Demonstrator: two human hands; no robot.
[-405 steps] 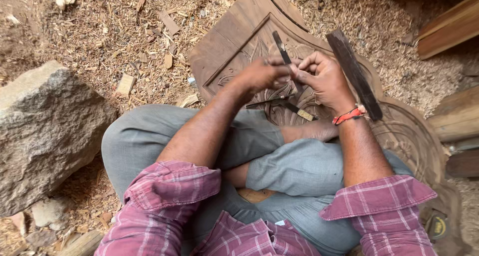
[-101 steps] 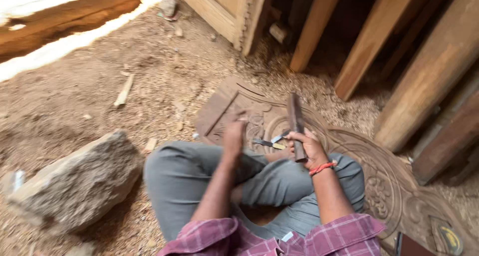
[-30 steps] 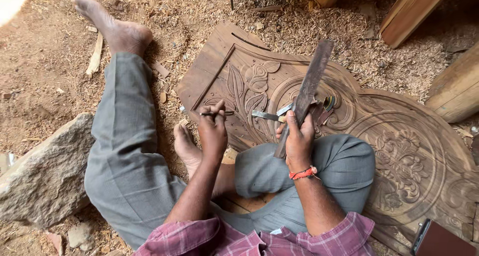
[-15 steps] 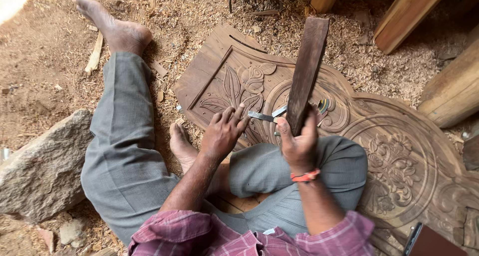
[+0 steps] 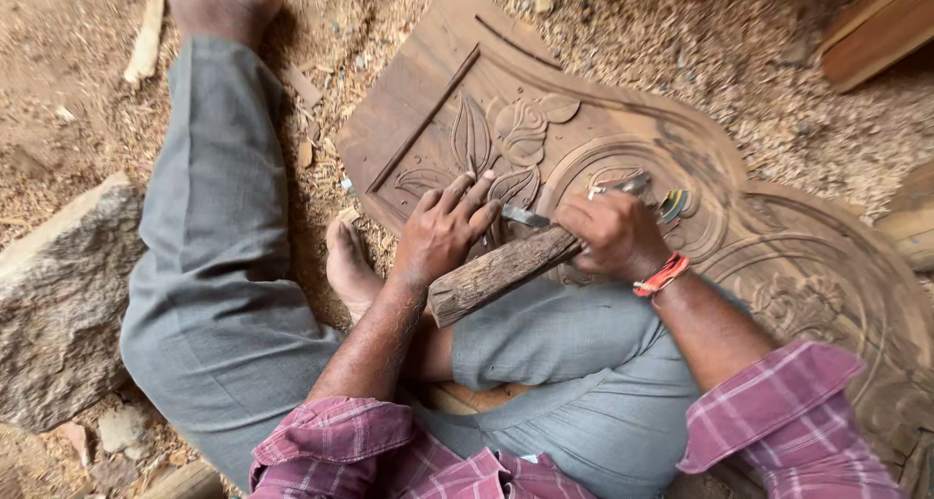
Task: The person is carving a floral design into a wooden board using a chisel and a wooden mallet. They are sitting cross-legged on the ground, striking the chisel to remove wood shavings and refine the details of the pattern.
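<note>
Head view: the left hand (image 5: 443, 229) lies flat on the carved wooden panel (image 5: 623, 149), fingers (image 5: 457, 190) spread apart over the leaf carving near the panel's left end, gripping nothing. The right hand (image 5: 613, 234) is clamped tight around a rough wooden mallet (image 5: 496, 273) and a metal chisel (image 5: 530, 217), whose blade pokes toward the left hand. The panel rests on the sawdust-strewn floor (image 5: 78, 90), a big stone (image 5: 58, 295) off to the left.
</note>
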